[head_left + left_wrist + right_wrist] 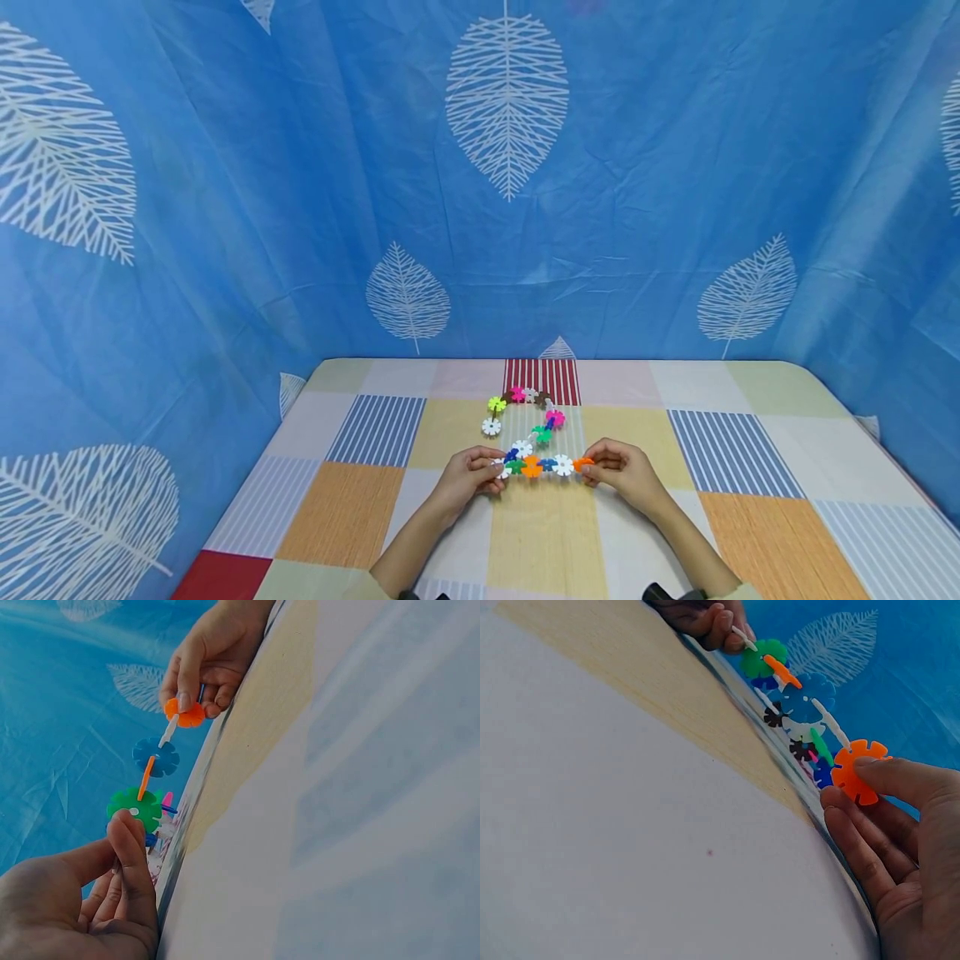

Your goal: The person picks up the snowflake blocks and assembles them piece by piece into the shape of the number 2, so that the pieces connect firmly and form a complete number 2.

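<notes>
A string of interlocked plastic snowflake discs point(532, 467) in several colours lies on the table, curving roughly like a figure 2. Its near stretch runs sideways between the two hands. My left hand point(467, 479) pinches a white disc point(742, 636) at the left end of that stretch, beside a green disc point(135, 811). At the right end, an orange disc point(859, 772) is pinched between the thumb and fingers of my right hand point(628, 473). Orange, blue and white discs link the two held ends. Beyond the hands, the string bends back to a white disc point(491, 427).
A patchwork-patterned cloth point(337, 517) covers the table. Blue curtains with white leaf prints point(508, 100) hang behind the table and along both sides. Dark wrist bands point(663, 592) show at the bottom edge of the head view.
</notes>
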A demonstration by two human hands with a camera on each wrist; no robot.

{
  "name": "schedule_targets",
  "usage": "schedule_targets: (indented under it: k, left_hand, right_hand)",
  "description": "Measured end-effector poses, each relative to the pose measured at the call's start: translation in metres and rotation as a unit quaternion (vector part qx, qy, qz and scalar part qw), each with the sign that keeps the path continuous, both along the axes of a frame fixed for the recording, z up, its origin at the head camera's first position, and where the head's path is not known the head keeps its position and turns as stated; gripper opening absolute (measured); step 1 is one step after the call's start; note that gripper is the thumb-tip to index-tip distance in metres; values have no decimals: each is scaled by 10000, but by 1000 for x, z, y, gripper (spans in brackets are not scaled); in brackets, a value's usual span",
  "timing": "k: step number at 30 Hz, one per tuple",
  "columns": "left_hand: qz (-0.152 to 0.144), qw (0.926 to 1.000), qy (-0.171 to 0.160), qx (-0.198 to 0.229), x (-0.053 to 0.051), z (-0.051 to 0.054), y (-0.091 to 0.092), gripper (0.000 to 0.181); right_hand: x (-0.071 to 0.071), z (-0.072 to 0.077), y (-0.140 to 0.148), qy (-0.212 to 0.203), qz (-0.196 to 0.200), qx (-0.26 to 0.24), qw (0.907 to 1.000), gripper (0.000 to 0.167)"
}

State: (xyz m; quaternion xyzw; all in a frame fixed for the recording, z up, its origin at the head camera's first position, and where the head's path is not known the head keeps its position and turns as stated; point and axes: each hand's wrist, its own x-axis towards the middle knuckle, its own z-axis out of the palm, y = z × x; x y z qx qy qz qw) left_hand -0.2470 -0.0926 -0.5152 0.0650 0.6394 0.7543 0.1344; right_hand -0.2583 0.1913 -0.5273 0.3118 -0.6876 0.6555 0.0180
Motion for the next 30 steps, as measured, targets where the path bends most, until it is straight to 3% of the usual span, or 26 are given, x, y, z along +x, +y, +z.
schedule_targets:
  k: [10, 20, 30]
  left_hand:
    - [-12, 10000, -29, -67, 0, -3, 1, 25]
    - [-85, 9992, 200, -343, -2, -5, -2, 21]
    - [-83, 9983, 313, -482, 1, -4, 0, 21]
  right_hand:
    - [1, -3, -2, 51, 177, -54, 9998, 8]
    - [2, -2, -6, -140, -95, 336, 9993, 4]
    - [20, 17, -10, 91, -405, 719, 9966, 6]
